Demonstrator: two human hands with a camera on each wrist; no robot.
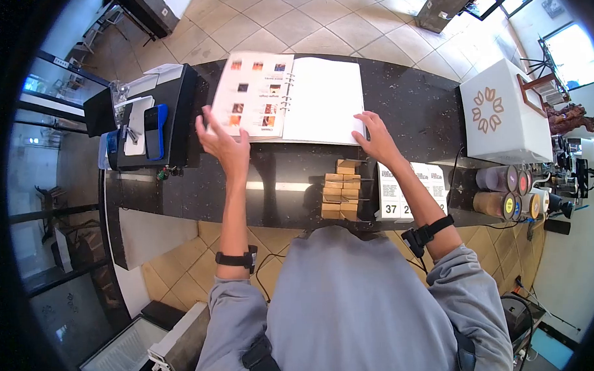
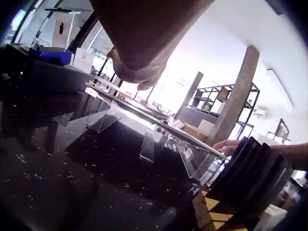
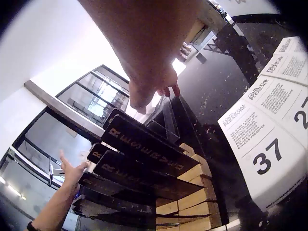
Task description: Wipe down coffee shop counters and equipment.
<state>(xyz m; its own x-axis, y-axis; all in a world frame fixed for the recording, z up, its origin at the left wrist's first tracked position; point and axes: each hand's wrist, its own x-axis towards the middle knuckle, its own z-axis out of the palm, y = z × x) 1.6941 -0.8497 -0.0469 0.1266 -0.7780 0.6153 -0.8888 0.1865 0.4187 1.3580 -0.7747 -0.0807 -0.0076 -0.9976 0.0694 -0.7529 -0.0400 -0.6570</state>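
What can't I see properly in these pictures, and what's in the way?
- Tiny words on the book's left page: head view, too small and blurry.
- Second number card, full number: head view, the right arm covers it; right wrist view, the edge cuts it.
- Most fingers of the left hand: left wrist view, the arm and palm block them.

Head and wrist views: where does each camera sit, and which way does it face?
Head: on the head, facing forward-down at the binder; left hand, right hand, torso show.
Left wrist: on that wrist, facing along the counter; both hands show.
Right wrist: on that wrist, facing past the signs; both hands show.
Head and right wrist views share the cards.
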